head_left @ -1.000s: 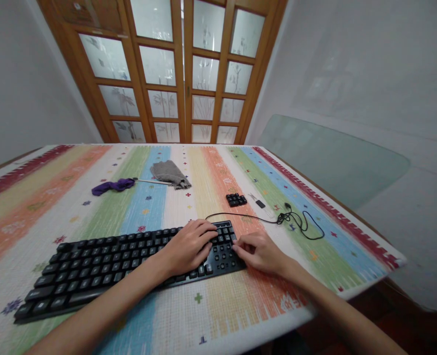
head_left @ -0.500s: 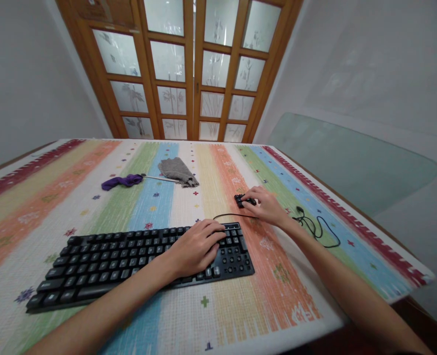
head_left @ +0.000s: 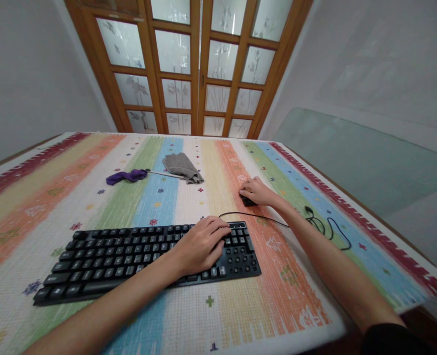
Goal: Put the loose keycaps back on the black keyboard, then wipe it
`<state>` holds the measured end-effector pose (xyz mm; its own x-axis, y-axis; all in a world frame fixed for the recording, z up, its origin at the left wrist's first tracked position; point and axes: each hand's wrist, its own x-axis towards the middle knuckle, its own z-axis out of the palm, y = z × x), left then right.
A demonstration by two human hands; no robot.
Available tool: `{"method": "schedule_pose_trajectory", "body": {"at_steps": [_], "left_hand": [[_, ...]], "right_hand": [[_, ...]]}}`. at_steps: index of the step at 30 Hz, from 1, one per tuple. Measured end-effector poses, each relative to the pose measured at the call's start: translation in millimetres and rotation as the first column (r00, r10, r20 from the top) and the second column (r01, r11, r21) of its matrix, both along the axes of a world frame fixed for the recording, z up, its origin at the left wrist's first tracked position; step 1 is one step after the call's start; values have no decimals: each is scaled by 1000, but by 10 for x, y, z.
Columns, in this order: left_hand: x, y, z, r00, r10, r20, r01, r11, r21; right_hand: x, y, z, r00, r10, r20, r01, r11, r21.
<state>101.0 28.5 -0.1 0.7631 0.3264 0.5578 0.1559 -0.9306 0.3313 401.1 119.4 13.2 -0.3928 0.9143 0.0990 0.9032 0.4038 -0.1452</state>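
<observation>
A black keyboard (head_left: pixel 129 256) lies across the front of the table, with several keycaps off its number pad, where bare switches show. My left hand (head_left: pixel 203 244) rests over the keyboard's right part. Its fingers are loosely bent near the top edge, and the thumb is apart from them. Beyond the keyboard, my right hand (head_left: pixel 258 191) bends over a small cluster of black keycaps (head_left: pixel 246 201). Its fingers are drawn together at the cluster and partly cover it. Whatever sits between those fingertips is hidden.
A grey cloth (head_left: pixel 183 166), a thin rod (head_left: pixel 165 174) and a purple cloth (head_left: pixel 126 176) lie farther back. The keyboard's black cable (head_left: pixel 329 227) runs under my right forearm and coils to the right. A striped tablecloth (head_left: pixel 188 212) covers the table, with wooden glazed doors (head_left: pixel 199 64) behind.
My right fingers have closed down over the keycaps, covering more of them. My left hand stays on the keyboard. The camera view has shifted slightly.
</observation>
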Motion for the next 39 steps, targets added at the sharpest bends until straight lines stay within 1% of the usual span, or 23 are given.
{"method": "schedule_pose_trajectory", "body": {"at_steps": [8,15,18,21,24,26,27,29,31,34,36,39], "left_hand": [[2,5,3,1000,-1,1,1,1000,2],[7,5,-11,1000,9,10,-9,1000,17],[4,6,-20,1000,11,17,-11,999,30],[2,8,-22,1000,11,19,-11,999,36],[-1,6,-15,1000,17,8,-17,999,30],[-2,4,-7,1000,26,-4,-26,999,21],[-3,3,-4,999,33,-9,-33,999,16],[-4,4,1,999,44,-13,-44,999,7],[-4,7,1,999,49,-12,-49,999,4],[-3,12,-5,999,48,-5,-48,999,11],[-2,12,-9,999,50,-5,-49,999,14],[-3,4,-7,999,43,-3,-43,999,14]], "right_hand": [[-64,9,25,999,-41,2,41,999,-27],[-134,-1,1,991,-120,-56,119,993,-16],[-169,-29,51,985,-140,-99,140,990,-3],[-218,-107,158,977,-147,-152,153,988,28],[-294,-269,281,971,-134,-199,148,988,55],[-361,-434,342,965,-101,-241,120,991,63],[-399,-531,362,960,-73,-271,94,993,65],[-479,-743,376,926,26,-377,1,997,71],[-560,-958,358,897,89,-434,-61,995,77],[-672,-1231,283,855,145,-498,-131,989,63],[-736,-1363,217,826,177,-535,-171,983,63],[-819,-1494,117,806,241,-540,-208,970,123]]}}
